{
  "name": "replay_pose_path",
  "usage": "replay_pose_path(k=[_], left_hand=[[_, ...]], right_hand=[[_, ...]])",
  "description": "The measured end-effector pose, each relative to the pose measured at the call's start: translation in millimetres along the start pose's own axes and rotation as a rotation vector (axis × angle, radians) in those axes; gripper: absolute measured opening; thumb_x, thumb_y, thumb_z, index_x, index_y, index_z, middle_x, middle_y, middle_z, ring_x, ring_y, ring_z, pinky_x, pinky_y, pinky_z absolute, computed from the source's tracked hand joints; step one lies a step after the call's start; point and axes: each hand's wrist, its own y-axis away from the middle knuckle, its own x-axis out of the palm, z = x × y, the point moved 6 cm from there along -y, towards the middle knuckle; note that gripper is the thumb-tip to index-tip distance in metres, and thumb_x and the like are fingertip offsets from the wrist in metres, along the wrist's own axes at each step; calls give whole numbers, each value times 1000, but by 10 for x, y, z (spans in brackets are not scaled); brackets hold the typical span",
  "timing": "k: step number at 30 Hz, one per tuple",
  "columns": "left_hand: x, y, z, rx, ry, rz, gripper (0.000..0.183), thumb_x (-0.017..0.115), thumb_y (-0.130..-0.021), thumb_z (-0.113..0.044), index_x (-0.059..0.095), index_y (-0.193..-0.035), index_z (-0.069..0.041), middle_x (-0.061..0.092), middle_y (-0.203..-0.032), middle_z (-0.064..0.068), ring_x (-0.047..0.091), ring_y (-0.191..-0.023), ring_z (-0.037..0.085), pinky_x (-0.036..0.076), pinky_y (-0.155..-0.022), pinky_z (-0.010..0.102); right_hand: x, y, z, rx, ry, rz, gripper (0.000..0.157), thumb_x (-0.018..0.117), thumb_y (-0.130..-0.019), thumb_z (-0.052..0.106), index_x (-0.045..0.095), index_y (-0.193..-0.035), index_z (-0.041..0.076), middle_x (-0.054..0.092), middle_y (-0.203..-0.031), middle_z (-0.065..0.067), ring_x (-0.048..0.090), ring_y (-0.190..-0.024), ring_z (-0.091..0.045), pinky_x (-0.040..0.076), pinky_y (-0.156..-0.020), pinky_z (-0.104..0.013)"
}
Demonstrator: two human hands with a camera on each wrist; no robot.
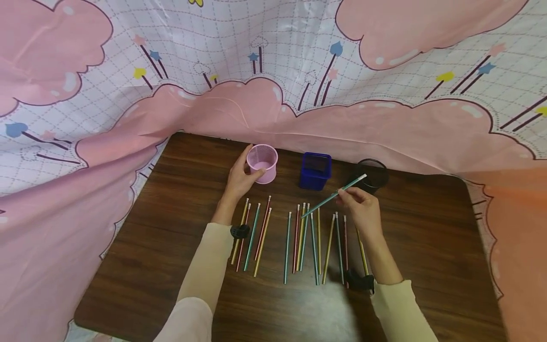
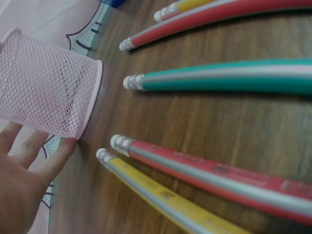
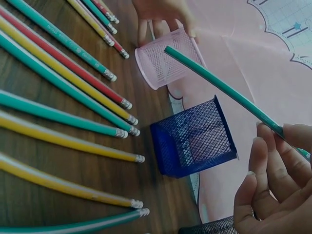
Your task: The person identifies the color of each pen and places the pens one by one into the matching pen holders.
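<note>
My left hand [image 1: 240, 178] holds a pink round mesh pencil cup [image 1: 268, 176] by its side near the back of the table, thumb at the front. In the left wrist view, fingers lie against the mesh of the cup [image 2: 46, 87]. Between thumb and fingertips, my right hand [image 1: 363, 211] pinches a green pencil [image 1: 326, 199] near its eraser end. The pencil is raised and slanted, its far tip pointing left. In the right wrist view, that green pencil [image 3: 219, 85] overlaps the pink cup.
A blue square mesh cup [image 1: 314, 181] stands right of the pink one. Farther right is a black round mesh cup [image 1: 378, 176], partly behind the right hand. Several red, yellow and green pencils [image 1: 252, 237] lie on the brown table [image 1: 141, 247]. A patterned curtain [image 1: 299, 121] hangs behind.
</note>
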Motion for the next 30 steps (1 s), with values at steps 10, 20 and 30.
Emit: replay_pose_path(k=[10, 20, 30], left_hand=[[-35, 91, -234, 18, 95, 25, 75, 74, -75, -17, 35, -139, -15, 46, -130, 18, 49, -110, 38, 44, -83, 50], [-64, 114, -350, 26, 115, 18, 72, 72, -75, -8, 36, -138, -11, 44, -131, 21, 47, -113, 40, 42, -83, 57], [-58, 91, -311, 48, 120, 12, 72, 73, -75, -10, 37, -137, -9, 47, -128, 20, 49, -110, 39, 43, -81, 55]], right_hand=[[65, -67, 55, -14, 18, 4, 28, 63, -86, 21, 65, -95, -5, 64, -85, -23, 64, -71, -19, 51, -65, -25], [215, -190, 165, 24, -71, 0, 29, 64, -85, 21, 63, -95, -6, 67, -86, -16, 66, -72, -17, 52, -70, -26], [266, -252, 237, 13, -94, -26, 31, 64, -86, 22, 62, -97, -8, 65, -91, -24, 64, -68, -14, 50, -65, -25]])
